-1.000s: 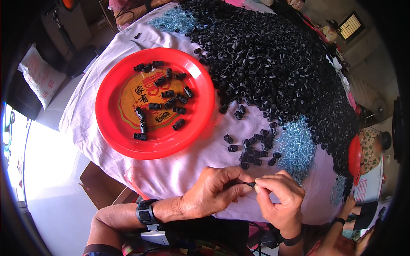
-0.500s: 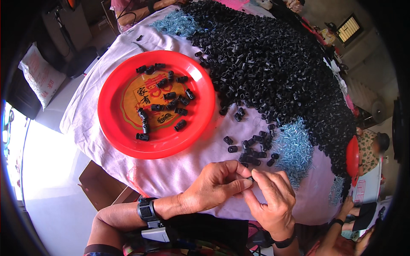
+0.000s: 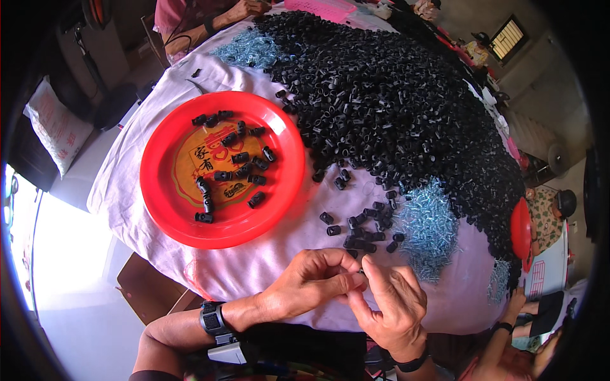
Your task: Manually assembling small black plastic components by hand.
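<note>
Pinched between fingers (image 3: 346,279) of both hands, too small and too covered to identify. Far bench (image 3: 210,70) edge cut off at top; small red plate (image 3: 521,228) half hidden, edge-on.

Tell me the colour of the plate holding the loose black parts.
Red plate, yellow centre with dark markings; head view.

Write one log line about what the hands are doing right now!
left hand: pinching small black part | right hand: fingertips meet left | red tray: holds black parts | screw pile: beside hands
</note>
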The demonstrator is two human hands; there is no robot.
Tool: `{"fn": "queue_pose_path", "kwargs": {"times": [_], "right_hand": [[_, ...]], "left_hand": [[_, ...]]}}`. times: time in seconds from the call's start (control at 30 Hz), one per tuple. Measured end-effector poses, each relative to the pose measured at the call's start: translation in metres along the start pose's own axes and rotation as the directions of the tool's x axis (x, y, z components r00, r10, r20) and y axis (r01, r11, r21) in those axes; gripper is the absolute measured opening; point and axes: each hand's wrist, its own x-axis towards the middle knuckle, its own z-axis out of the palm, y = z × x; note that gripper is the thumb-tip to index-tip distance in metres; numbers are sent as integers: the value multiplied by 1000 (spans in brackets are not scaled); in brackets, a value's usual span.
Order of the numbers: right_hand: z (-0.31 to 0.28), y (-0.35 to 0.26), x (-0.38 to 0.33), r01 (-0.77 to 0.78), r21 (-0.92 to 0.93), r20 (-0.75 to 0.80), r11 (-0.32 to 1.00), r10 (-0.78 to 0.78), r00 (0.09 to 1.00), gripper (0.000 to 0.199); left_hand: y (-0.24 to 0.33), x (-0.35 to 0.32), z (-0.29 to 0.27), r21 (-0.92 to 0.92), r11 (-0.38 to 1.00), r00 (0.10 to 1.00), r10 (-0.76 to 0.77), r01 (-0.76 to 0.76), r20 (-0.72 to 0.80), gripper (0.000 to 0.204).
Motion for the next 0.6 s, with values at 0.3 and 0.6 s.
{"fn": "queue_pose_path", "kwargs": {"times": [0.3, 0.6], "right_hand": [[8, 12, 5, -92, 212, -31, 973, 101, 994, 56], [10, 14, 14, -34, 203, -33, 979, 42, 999, 54]], "left_hand": [[0, -1, -5, -81, 996, 1000, -23, 21, -19, 22], [1, 1, -7, -103, 994, 1000, -29, 30, 12, 31]]}}
